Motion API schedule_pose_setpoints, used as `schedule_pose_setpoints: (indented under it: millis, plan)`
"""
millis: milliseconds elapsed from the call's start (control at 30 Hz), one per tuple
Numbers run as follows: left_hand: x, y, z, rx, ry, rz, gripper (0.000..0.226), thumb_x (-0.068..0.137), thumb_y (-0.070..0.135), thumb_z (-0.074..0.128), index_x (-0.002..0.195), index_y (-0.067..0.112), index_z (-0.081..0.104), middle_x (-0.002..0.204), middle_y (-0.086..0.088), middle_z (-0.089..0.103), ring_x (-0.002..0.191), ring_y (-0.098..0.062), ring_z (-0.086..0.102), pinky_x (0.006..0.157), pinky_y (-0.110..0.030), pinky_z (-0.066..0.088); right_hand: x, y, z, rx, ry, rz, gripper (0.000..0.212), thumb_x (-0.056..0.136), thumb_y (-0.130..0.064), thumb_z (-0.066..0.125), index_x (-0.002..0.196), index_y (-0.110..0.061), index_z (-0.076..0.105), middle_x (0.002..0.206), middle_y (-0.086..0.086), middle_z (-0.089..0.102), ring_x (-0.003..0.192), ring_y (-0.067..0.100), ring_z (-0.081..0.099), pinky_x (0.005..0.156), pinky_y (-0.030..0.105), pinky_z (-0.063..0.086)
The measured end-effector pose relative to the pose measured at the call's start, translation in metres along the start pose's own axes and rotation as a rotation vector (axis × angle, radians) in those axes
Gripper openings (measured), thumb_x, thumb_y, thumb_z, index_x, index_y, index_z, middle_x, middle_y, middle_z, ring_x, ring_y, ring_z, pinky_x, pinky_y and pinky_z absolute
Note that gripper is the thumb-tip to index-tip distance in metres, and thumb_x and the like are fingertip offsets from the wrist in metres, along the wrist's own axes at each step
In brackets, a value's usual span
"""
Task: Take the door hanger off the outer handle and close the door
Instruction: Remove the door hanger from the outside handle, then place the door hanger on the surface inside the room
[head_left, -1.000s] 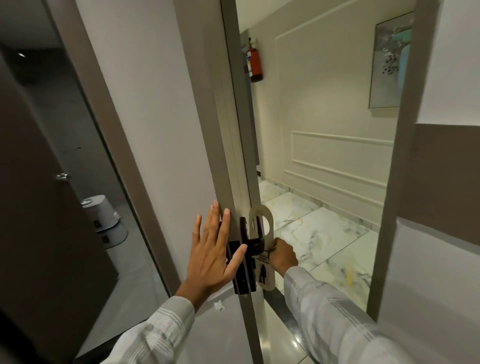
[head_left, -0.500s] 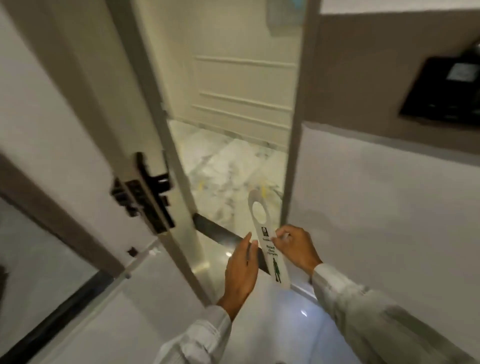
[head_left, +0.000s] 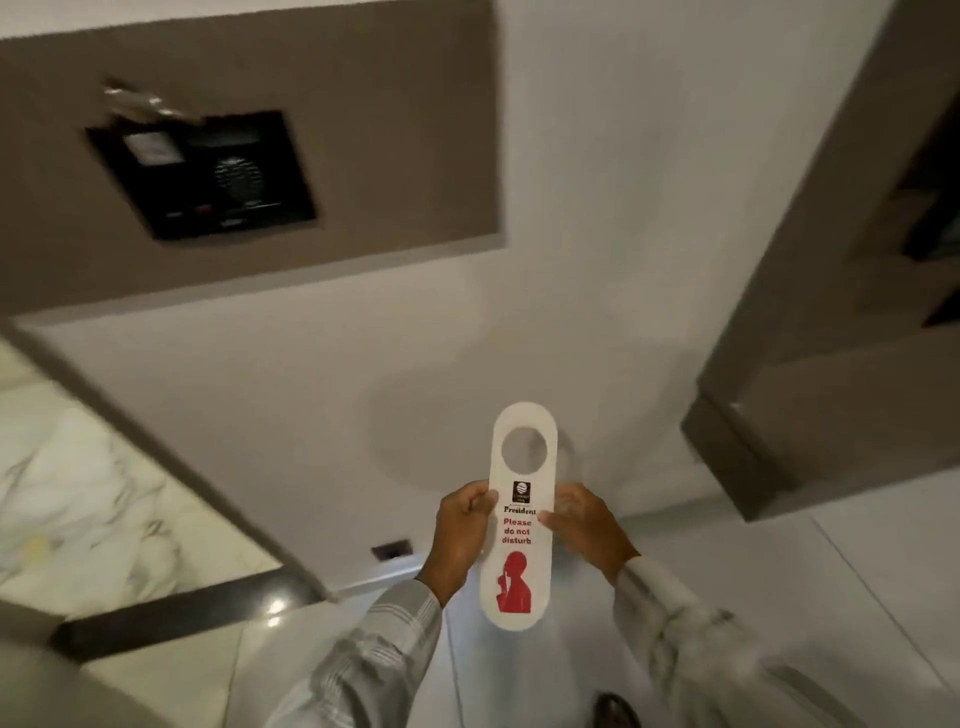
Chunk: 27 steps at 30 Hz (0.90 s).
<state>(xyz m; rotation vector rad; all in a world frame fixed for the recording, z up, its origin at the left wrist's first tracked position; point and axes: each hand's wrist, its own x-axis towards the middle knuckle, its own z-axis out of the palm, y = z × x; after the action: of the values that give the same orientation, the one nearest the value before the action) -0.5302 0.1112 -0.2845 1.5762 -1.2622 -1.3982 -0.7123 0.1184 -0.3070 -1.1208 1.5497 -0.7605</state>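
A white door hanger (head_left: 521, 561) with a round hole at its top and red "Please do not disturb" print is held upright in front of me. My left hand (head_left: 460, 530) pinches its left edge and my right hand (head_left: 584, 522) pinches its right edge, both near the middle. The hanger is off the handle. Neither the door leaf nor its handle shows in the head view. Only the doorway opening with the marble corridor floor (head_left: 78, 499) shows at the left.
A white wall (head_left: 311, 395) fills the middle, with a brown band carrying a black wall panel (head_left: 208, 176). A dark threshold strip (head_left: 171, 613) crosses the lower left. A brown cabinet corner (head_left: 753, 452) juts in at the right.
The hanger has come off the outer handle, and both hands now hold it. My view has swung right, away from the door, to the wall beside the doorway.
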Motion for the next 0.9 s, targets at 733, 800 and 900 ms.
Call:
schedule_pose_setpoints:
  millis: [733, 800, 900]
  plan:
    - [0.151, 0.075, 0.435, 0.976, -0.513, 0.526, 0.043, 0.101, 0.045, 0.036, 0.127, 0.023, 0.061, 0.153, -0.009, 0.039, 0.143, -0.033, 0.029, 0.115, -0.047, 0.025, 0.071, 0.117, -0.39, -0.575, 0.58, 0.287, 0.034, 0.102, -0.032, 0.042, 0.12, -0.015, 0.065, 0.143, 0.017, 0.048, 0.131, 0.035, 0.044, 0.107, 0.044, 0.038]
    - [0.161, 0.066, 0.444, 1.227, -0.545, 0.586, 0.051, 0.1, 0.055, 0.025, 0.136, 0.028, 0.05, 0.162, -0.01, 0.018, 0.149, -0.036, 0.008, 0.118, -0.057, 0.01, 0.077, 0.133, -0.39, -0.809, 0.486, 0.335, 0.036, 0.102, -0.039, 0.038, 0.129, -0.026, 0.058, 0.158, 0.014, 0.027, 0.144, 0.036, 0.026, 0.114, 0.055, 0.024]
    - [0.17, 0.06, 0.446, 1.307, -0.518, 0.724, 0.06, 0.099, 0.059, 0.022, 0.148, 0.027, 0.031, 0.164, -0.014, 0.007, 0.151, -0.039, 0.002, 0.118, -0.058, 0.002, 0.083, 0.147, -0.391, -0.937, 0.501, 0.223, 0.037, 0.102, -0.039, 0.04, 0.136, -0.027, 0.051, 0.161, 0.017, 0.022, 0.146, 0.038, 0.024, 0.115, 0.056, 0.024]
